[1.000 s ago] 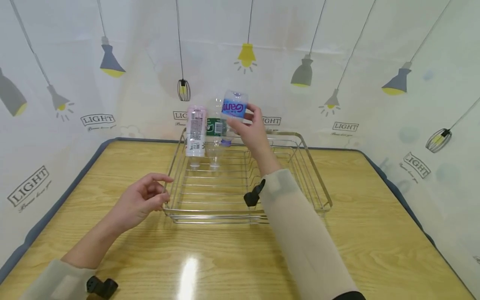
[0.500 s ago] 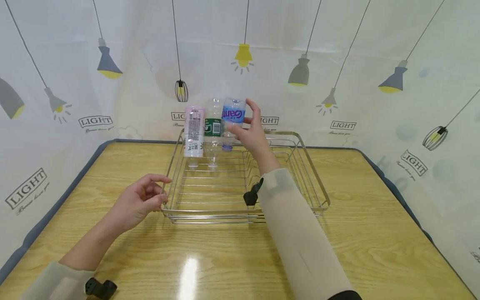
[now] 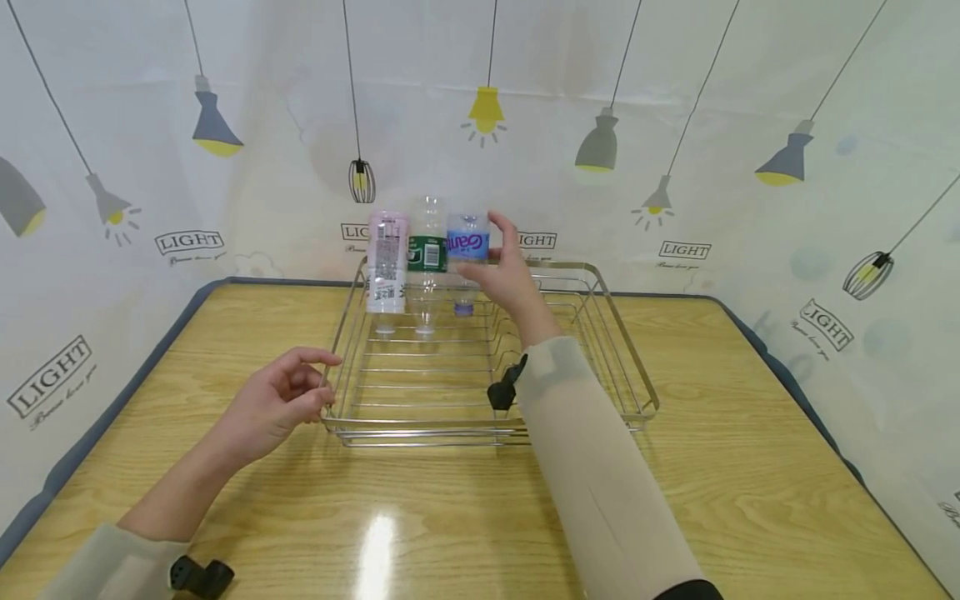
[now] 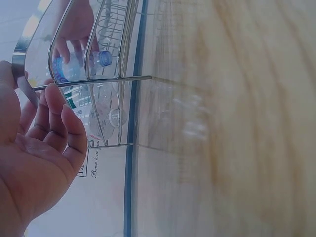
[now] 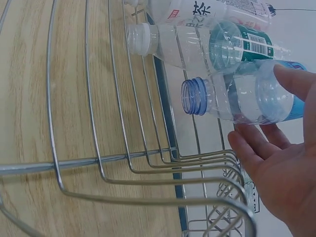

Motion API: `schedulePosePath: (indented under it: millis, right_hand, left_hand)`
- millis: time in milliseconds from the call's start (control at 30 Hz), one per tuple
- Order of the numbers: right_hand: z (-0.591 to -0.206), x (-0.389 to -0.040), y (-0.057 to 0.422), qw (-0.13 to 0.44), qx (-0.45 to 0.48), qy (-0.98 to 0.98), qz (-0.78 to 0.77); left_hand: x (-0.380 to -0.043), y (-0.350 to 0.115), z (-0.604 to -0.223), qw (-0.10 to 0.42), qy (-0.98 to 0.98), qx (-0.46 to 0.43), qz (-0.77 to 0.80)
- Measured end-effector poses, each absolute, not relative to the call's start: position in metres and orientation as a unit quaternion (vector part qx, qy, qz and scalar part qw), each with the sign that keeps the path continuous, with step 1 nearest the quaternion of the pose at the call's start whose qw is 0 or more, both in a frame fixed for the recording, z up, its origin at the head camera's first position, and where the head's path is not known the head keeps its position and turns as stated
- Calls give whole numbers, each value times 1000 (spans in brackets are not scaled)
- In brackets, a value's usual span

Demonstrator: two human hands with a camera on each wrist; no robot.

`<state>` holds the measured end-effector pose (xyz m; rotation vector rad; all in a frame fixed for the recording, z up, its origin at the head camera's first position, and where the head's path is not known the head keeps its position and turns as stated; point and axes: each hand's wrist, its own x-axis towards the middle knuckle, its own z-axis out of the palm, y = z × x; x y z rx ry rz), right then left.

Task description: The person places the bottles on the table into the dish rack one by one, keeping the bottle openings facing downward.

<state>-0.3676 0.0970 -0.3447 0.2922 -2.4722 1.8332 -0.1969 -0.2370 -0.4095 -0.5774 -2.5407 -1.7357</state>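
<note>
A clear plastic bottle with a blue label [image 3: 467, 242] stands upside down at the back of the wire dish rack [image 3: 420, 423]. My right hand [image 3: 507, 277] holds it from the right, thumb in front; in the right wrist view its uncapped blue neck [image 5: 195, 96] points down toward the wires. Just left of it are an upturned clear bottle with a green label [image 3: 427, 254] and a pink-and-white bottle [image 3: 387, 262]. My left hand [image 3: 273, 404] holds the rack's left rim, its thumb and curled fingers on either side of the metal band [image 4: 19, 59].
The rack rests on a wood-grain table [image 3: 420, 517]. A patterned cloth [image 3: 300, 125] with printed lamps hangs behind and at both sides. Upright wire dividers [image 3: 504, 333] stand in the rack near my right forearm.
My right hand has lowered the blue-labelled bottle into the rack beside the green-labelled one, its neck moving down and slightly right. The left hand has stayed at the rim.
</note>
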Motion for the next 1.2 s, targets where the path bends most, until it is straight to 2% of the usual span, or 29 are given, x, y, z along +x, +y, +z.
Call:
schedulePosePath:
  millis: [367, 1200]
  right_hand:
    - [-348, -366, 99, -12, 74, -813, 578]
    - [-371, -378, 98, 3, 78, -837, 542]
  left_hand:
    - [-196, -237, -409, 2, -811, -174, -558]
    - [-195, -237, -410, 4, -821, -164, -547]
